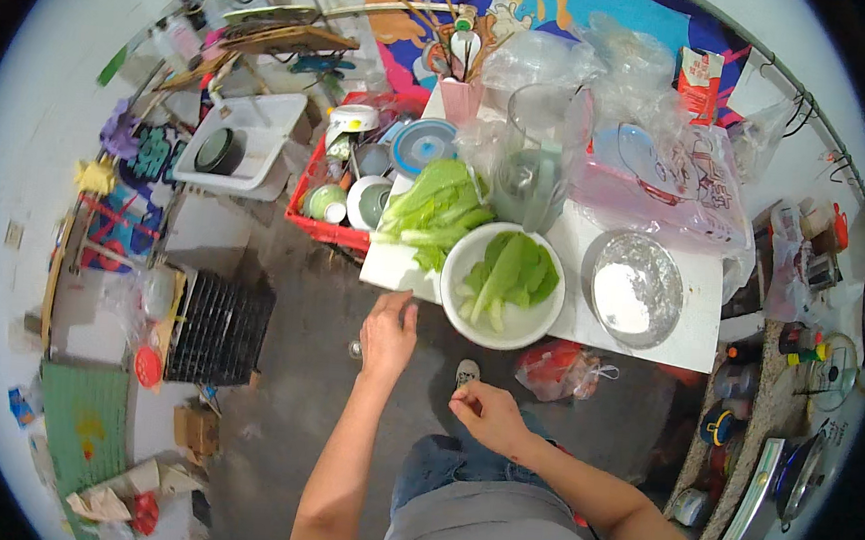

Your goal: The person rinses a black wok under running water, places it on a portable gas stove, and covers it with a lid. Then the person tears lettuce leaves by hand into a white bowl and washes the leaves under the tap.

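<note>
My left hand [389, 336] hovers just short of the table's near edge, thumb a little apart from the fingers, with nothing visible in it. Curled in front of my body, my right hand [492, 419] has its thumb and fingertips together; no object shows in it. A round white bowl [450, 313] with loose green leaves [511, 275] inside stands at the front of the white table [691, 329]. More leafy greens [437, 206] lie behind and left of the bowl. To its right is a metal bowl [638, 288] holding white powder.
A clear pitcher [534, 157] stands behind the white bowl, near a pink plastic package [668, 181]. A red crate [301, 208] of dishes adjoins the table's left side. Farther left is a white sink [262, 126]. A tied plastic bag [557, 373] sits below the table edge.
</note>
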Tool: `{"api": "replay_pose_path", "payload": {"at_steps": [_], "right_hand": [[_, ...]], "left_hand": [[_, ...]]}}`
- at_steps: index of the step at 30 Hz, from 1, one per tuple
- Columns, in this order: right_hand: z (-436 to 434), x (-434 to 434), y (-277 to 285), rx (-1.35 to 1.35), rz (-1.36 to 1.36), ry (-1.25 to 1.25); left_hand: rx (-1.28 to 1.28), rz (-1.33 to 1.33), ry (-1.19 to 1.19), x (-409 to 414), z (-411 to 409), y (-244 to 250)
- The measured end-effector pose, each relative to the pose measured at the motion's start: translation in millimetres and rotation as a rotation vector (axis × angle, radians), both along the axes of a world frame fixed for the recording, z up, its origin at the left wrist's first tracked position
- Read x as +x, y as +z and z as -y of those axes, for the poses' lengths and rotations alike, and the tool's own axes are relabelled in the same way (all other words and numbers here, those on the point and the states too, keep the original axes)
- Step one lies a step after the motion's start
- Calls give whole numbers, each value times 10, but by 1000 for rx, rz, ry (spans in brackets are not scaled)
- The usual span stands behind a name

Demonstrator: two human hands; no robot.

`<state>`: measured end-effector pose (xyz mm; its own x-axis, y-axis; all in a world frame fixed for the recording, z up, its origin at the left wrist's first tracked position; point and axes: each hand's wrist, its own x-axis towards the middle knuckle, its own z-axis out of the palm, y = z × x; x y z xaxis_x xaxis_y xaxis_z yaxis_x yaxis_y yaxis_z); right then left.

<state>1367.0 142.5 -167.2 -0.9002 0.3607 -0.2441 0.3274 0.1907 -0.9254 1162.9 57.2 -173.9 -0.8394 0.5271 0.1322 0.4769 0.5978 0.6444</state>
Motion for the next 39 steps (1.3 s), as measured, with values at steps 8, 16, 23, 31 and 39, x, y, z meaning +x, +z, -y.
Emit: {"api": "replay_pose_path", "payload": {"at_steps": [8, 16, 23, 31, 39], "right_hand": [[-217, -1064, -40, -314, 97, -224], [-189, -1929, -291, -547, 94, -601], [-115, -2544, -140, -808, -142, -953], [-69, -2286, -140, -649, -170, -987], [-61, -1860, -294, -715, -179, -1143]], "left_hand": [[-219, -305, -265, -1345, -784, -594], [-48, -193, -496, -1783, -691, -696], [321, -299, -818, -1799, -380, -103], [209, 664, -548, -1631, -435, -11], [141, 1184, -457, -1394, -660, -288]]}}
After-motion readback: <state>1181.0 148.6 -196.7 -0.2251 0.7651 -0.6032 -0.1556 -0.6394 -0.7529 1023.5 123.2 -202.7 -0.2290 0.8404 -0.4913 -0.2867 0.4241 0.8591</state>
